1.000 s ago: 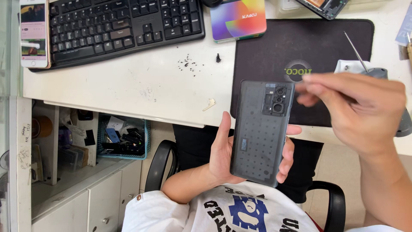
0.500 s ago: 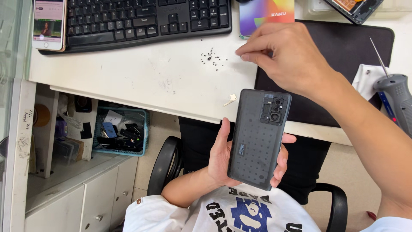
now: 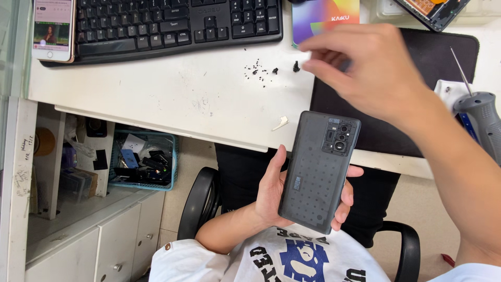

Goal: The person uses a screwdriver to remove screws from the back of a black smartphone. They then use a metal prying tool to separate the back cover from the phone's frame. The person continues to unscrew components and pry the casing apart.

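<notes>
Two hands are in view. The left hand [image 3: 282,196] grips one dark grey rectangular smartphone [image 3: 319,169], back side up, its camera block at the upper end. The phone's long axis runs nearly upright in the view, leaning slightly to the right at the top, so the camera end points toward the front edge of the white bench [image 3: 172,89]. The thumb lies along the phone's left side and fingertips wrap its right side. The phone is held in the air in front of the bench's front edge, above the lap, with its top end overlapping the bench edge in the view.

The right hand [image 3: 368,65] hovers above the bench, over the left edge of one black rectangular mat [image 3: 402,130], fingers loosely curled and pointing left; it is blurred, and whether it pinches anything cannot be told. It lies above and just right of the phone, not touching it.

One cluster of small black specks, apparently screws, [image 3: 261,69] lies on the bench just left of the right hand's fingertips. One black keyboard [image 3: 172,23] sits at the far edge, one white phone with a lit screen [image 3: 51,28] at the far left corner. One grey-handled screwdriver [image 3: 480,125] rests near the right edge.
</notes>
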